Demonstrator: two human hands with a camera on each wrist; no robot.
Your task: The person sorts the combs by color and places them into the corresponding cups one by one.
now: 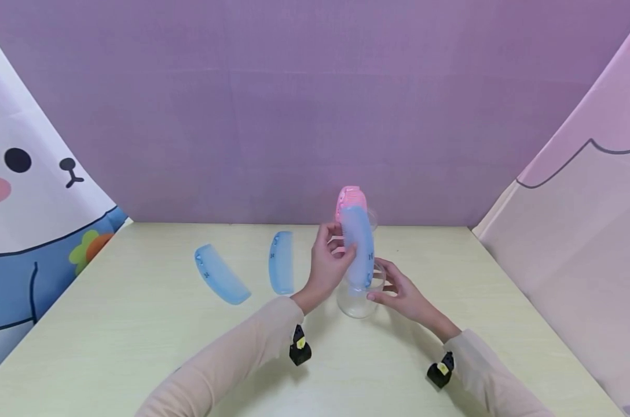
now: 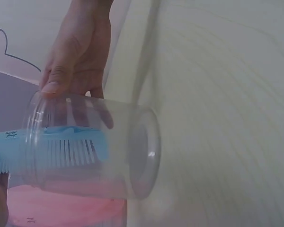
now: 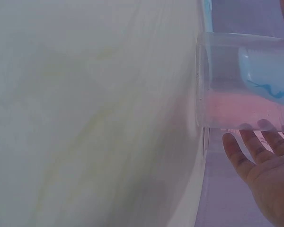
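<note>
My left hand point(image 1: 328, 262) pinches a light blue comb point(image 1: 358, 240) upright, thumb in front. The comb's lower end is inside a clear cup point(image 1: 355, 308), as the left wrist view also shows through the cup wall point(image 2: 118, 142). Around the cup's right side, my right hand point(image 1: 405, 294) holds it near the rim, with the thumb at the front and fingers behind. The cup stands on the table. Directly behind the blue comb, a pink comb point(image 1: 351, 197) stands upright, its lower part mostly hidden.
Two more light blue combs, one tilted point(image 1: 222, 274) and one nearly straight point(image 1: 281, 263), lie on the pale wooden table point(image 1: 138, 301) left of my hands. A clear round rim point(image 1: 373, 219) shows beside the pink comb. A purple cloth backdrop point(image 1: 231, 127) rises behind the table.
</note>
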